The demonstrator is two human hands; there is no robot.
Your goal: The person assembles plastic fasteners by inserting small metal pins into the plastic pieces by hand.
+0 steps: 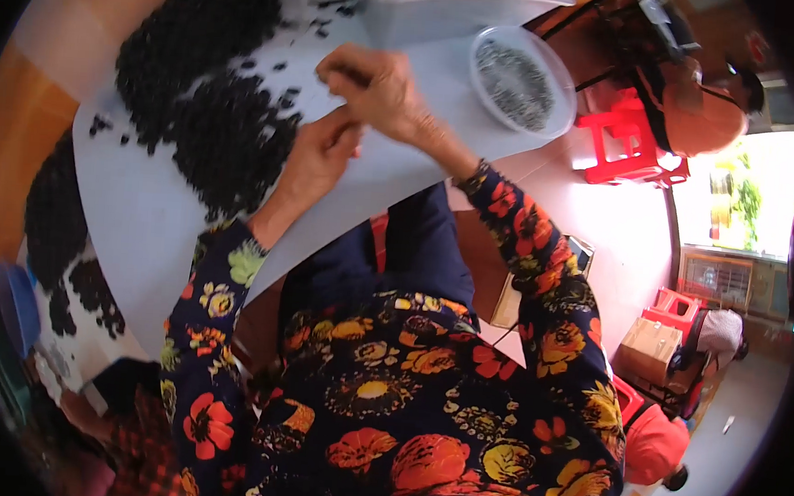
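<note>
Over the white table (365,173), my left hand (316,157) is closed, thumb and fingers pressed together, beside a heap of small black pieces (231,138). My right hand (375,83) is just above and right of it, close to it or touching, its fingers curled in. Whatever either hand pinches is too small or hidden to make out. A second, larger heap of black pieces (196,36) lies farther off to the left. To the right of my hands sits a round clear bowl (562,113) with many small, thin, silvery-grey pieces (516,84) inside.
A large translucent tub (448,15) with black pieces stands at the far edge. More black pieces (54,209) lie at left near a blue basin (18,307) and another person in a checked sleeve (148,451). Right: red stools (626,139), a cardboard box (650,347) and several seated people.
</note>
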